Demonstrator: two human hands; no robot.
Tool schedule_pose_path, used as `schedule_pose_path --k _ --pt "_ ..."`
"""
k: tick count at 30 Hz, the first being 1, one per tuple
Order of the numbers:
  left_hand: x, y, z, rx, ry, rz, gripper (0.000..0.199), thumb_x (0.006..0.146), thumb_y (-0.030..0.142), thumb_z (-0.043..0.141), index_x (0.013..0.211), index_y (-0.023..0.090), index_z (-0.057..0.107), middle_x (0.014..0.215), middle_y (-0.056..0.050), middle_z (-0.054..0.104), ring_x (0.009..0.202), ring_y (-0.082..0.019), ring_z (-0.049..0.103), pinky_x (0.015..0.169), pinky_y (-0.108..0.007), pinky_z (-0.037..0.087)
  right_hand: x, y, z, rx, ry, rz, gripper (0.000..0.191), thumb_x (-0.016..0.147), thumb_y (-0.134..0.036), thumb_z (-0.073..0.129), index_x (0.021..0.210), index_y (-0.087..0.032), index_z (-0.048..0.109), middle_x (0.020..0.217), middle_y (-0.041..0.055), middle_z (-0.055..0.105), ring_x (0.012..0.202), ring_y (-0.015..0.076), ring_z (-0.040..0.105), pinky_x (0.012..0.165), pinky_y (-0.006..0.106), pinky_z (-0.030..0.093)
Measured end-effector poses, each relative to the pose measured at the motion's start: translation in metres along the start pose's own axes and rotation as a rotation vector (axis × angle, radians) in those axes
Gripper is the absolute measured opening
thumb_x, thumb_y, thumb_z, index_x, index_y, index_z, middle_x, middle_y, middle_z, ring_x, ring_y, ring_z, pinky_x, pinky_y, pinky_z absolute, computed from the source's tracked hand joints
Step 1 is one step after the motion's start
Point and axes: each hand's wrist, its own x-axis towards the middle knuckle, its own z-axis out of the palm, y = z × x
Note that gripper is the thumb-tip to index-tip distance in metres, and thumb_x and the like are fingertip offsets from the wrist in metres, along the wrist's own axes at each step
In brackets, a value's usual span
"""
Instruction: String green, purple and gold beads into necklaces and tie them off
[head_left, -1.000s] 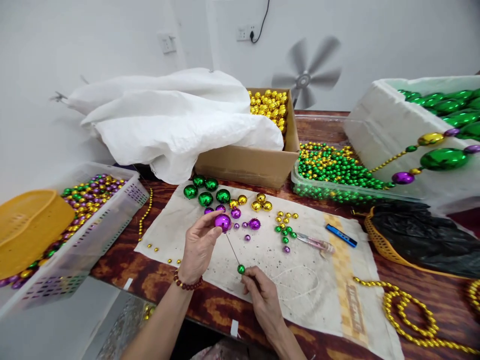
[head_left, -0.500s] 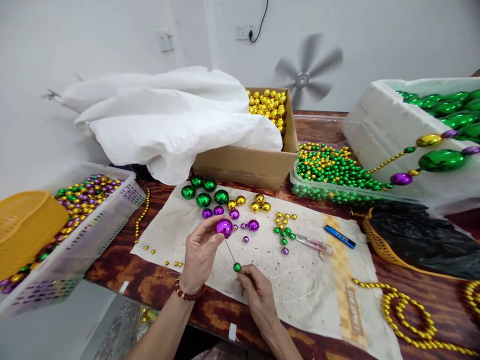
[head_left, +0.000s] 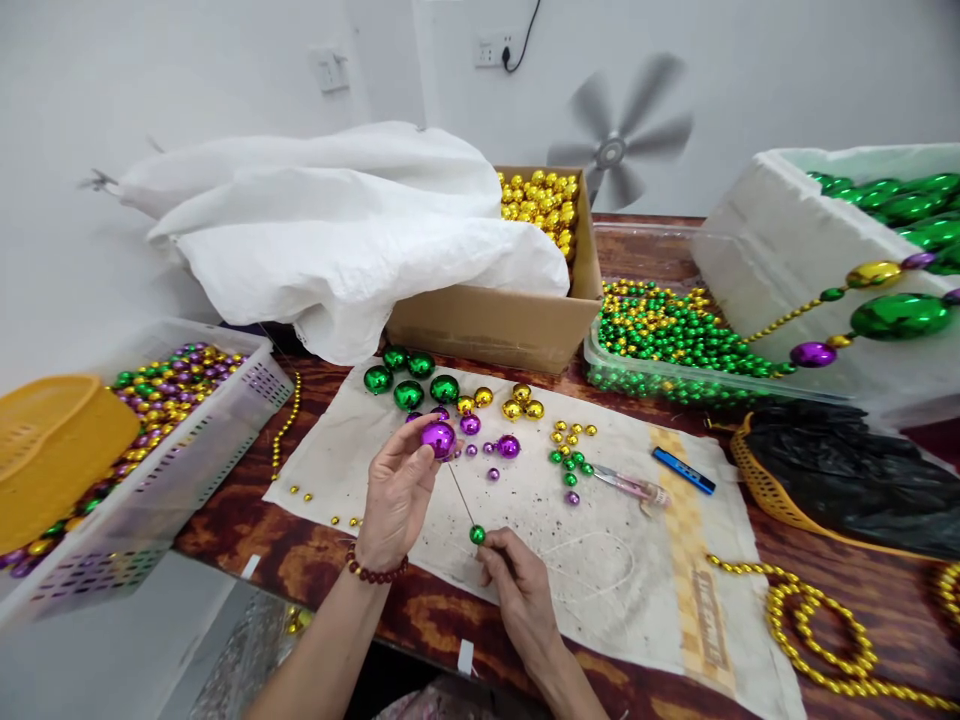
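Note:
My left hand (head_left: 397, 495), raised over the cloth, pinches a large shiny purple bead (head_left: 438, 440) between thumb and fingers. A thin straight needle (head_left: 460, 494) runs from just under that bead down to a small green bead (head_left: 477, 534). My right hand (head_left: 517, 580) is closed at the needle's lower end, its fingertips against the green bead. Pale thread (head_left: 592, 545) loops over the white cloth (head_left: 525, 520) beside it. Behind the hands lie large green beads (head_left: 409, 394), gold beads (head_left: 517, 400) and purple beads (head_left: 508, 447).
Small gold and green beads lie near a clear-bladed tool (head_left: 626, 483) and a blue cutter (head_left: 682, 470). Around the cloth stand a bead-filled white basket (head_left: 247, 390), a cardboard box (head_left: 487, 325), a clear bin (head_left: 675, 375) and a foam box (head_left: 750, 210). A gold bead string (head_left: 817, 630) coils at right.
My left hand has moved slightly up and left with the purple bead, widening its gap from the green bead. My right hand has hardly moved. The view has shifted a little.

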Motion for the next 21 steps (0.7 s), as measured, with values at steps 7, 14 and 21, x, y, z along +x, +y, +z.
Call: schedule_pose_path --k 7,14,21 --pt "0.003 -0.004 -0.004 0.025 -0.032 0.039 0.033 0.071 0.029 0.085 0.102 0.021 0.077 0.103 -0.006 0.074 0.088 -0.016 0.07 0.086 -0.029 0.057 0.001 0.0 0.0 0.025 -0.009 0.008 0.019 0.096 -0.024 0.05 0.08 -0.018 0.058 0.067 -0.0027 0.053 0.056 0.01 0.054 0.057 0.02 0.041" --pt "-0.005 -0.007 -0.004 0.124 -0.079 0.078 0.034 0.073 0.03 0.084 0.106 0.023 0.077 0.106 -0.007 0.075 0.095 -0.018 0.069 0.089 -0.03 0.057 0.007 0.001 0.004 0.048 0.019 -0.024 0.017 0.096 -0.023 0.051 0.083 -0.019 0.06 0.067 -0.0032 0.054 0.056 0.0096 0.054 0.057 0.02 0.042" --pt "-0.016 -0.007 -0.003 0.228 -0.151 0.122 0.034 0.077 0.029 0.08 0.111 0.026 0.075 0.113 -0.008 0.074 0.099 -0.018 0.069 0.088 -0.027 0.057 0.017 -0.005 0.013 0.11 0.062 -0.086 0.016 0.097 -0.021 0.051 0.084 -0.019 0.06 0.072 -0.0028 0.056 0.056 0.008 0.054 0.057 0.019 0.043"
